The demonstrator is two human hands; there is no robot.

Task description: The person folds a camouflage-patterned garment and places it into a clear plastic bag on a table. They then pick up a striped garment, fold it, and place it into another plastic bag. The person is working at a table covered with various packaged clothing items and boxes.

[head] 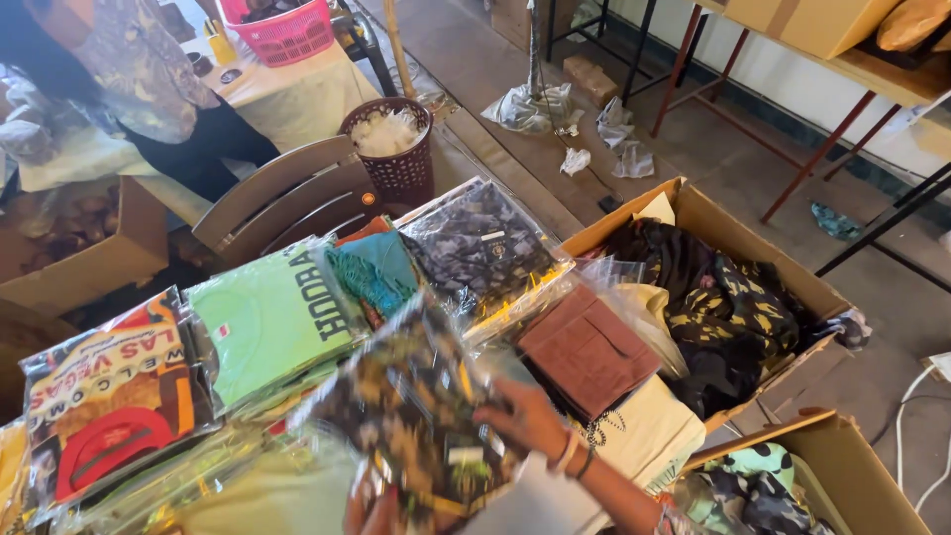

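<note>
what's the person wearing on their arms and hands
The right hand is bare, with no glove and no sleeve visible on the forearm; thin bangles or bracelets, light and dark, circle the wrist. Another band shows farther up the arm. Only fingertips of the left hand show at the bottom edge, so anything worn there is hidden.

Person's body, head view, lower frame.

R hand (530,416): enters from lower right, palm down, fingers spread and pointing left, thumb side toward bottom; fingers flat, not curled into a grip. Slightly blurred.

R wrist: bangles and a dark band round it. Forearm runs diag. down-right to bottom edge; second band further along near the elbow end.

L hand (374,513): only fingertips/knuckles show at bottom edge, centre-left; rest out of frame. Grip state can't be told.
</note>
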